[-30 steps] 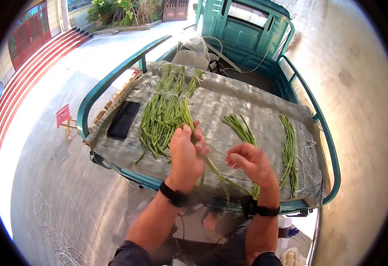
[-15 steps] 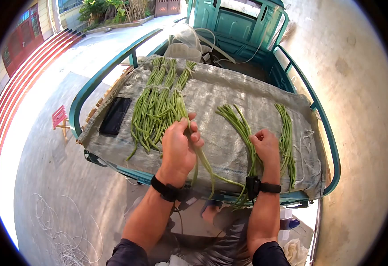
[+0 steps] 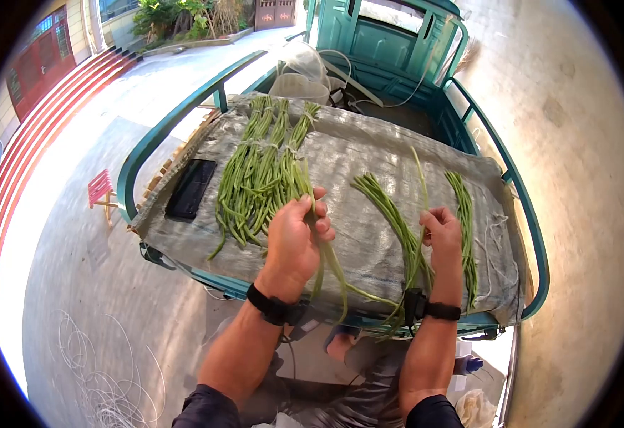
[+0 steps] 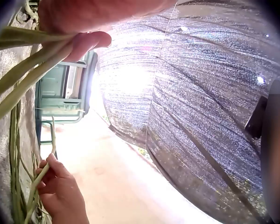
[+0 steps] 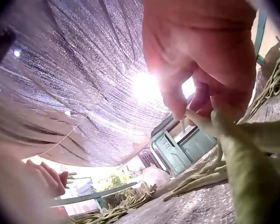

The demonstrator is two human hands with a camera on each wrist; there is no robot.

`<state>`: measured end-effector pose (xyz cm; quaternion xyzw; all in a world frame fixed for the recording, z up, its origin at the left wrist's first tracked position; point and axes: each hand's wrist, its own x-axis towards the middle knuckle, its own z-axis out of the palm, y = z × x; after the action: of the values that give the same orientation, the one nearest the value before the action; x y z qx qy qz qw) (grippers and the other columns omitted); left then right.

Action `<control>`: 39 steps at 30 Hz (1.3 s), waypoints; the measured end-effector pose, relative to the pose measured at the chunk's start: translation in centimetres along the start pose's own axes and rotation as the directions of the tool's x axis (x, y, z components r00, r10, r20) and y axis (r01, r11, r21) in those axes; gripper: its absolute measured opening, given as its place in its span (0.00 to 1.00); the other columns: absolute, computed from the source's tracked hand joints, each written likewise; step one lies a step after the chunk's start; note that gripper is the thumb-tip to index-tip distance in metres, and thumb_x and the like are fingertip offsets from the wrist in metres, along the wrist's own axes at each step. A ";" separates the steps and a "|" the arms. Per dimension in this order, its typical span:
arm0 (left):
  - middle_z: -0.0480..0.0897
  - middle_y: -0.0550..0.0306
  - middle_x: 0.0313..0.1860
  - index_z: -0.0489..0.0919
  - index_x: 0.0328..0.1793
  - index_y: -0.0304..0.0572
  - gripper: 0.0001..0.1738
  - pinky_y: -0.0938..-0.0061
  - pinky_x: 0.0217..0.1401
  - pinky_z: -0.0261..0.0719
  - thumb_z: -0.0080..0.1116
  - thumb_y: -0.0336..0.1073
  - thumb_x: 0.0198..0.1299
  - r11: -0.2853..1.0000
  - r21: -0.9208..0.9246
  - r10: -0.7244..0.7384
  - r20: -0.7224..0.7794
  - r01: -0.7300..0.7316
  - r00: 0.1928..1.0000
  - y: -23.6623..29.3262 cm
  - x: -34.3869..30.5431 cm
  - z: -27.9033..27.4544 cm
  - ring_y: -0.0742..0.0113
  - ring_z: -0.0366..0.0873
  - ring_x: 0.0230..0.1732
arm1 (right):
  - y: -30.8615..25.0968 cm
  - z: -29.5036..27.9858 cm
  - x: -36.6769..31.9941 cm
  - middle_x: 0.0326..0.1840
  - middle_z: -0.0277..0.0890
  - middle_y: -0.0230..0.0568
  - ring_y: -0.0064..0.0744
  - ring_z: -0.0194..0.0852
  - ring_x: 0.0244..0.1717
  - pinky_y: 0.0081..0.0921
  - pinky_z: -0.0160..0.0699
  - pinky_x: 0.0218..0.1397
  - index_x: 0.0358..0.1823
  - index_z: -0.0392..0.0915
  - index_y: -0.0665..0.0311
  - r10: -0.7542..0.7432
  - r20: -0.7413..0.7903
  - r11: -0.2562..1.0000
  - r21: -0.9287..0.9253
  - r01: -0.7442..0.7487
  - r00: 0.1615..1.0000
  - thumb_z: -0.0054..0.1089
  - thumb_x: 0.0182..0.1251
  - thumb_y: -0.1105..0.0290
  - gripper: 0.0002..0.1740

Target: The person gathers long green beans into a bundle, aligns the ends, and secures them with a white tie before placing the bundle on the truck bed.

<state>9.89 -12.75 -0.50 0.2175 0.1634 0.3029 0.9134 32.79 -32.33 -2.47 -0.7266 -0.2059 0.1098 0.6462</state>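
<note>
My left hand (image 3: 296, 242) grips a few pale green long beans (image 3: 335, 267), whose lower ends trail toward the cart's near edge. Just beyond it lie tied bundles of long beans (image 3: 244, 182), bound with pale string near their tops. Between thumb and fingers, my right hand (image 3: 443, 232) pinches a single long bean (image 3: 421, 175) that points up and away. Under and beside that hand spreads a loose pile of long beans (image 3: 383, 203). In the left wrist view, the held beans (image 4: 32, 70) come out below the left fingers.
A grey woven sheet (image 3: 340, 157) covers the green cart bed, with green rails (image 3: 511, 192) at the sides. Another bunch of long beans (image 3: 463, 228) and white strings (image 3: 494, 242) lie at right. A black phone (image 3: 191, 189) lies at left; a plastic tub (image 3: 299, 89) stands behind.
My right hand has moved from the air beside the middle pile to the beans and now pinches one, lifted out of the pile. The left hand keeps its grip on its beans.
</note>
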 end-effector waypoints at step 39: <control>0.76 0.60 0.36 0.73 0.59 0.40 0.11 0.70 0.35 0.77 0.44 0.37 0.85 0.969 0.118 0.222 -0.029 -0.217 0.975 -0.4 -0.9 1.1 0.71 0.72 0.29 | -5.6 8.9 -9.1 0.31 0.78 0.27 0.14 0.75 0.27 0.15 0.69 0.26 0.42 0.75 0.62 0.013 0.715 0.966 -0.190 0.175 0.699 0.70 0.76 0.68 0.11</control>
<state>9.87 -13.94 0.38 0.2795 0.1744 0.3969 0.8567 20.04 -27.98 0.83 -0.6916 -0.4826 0.3264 0.4270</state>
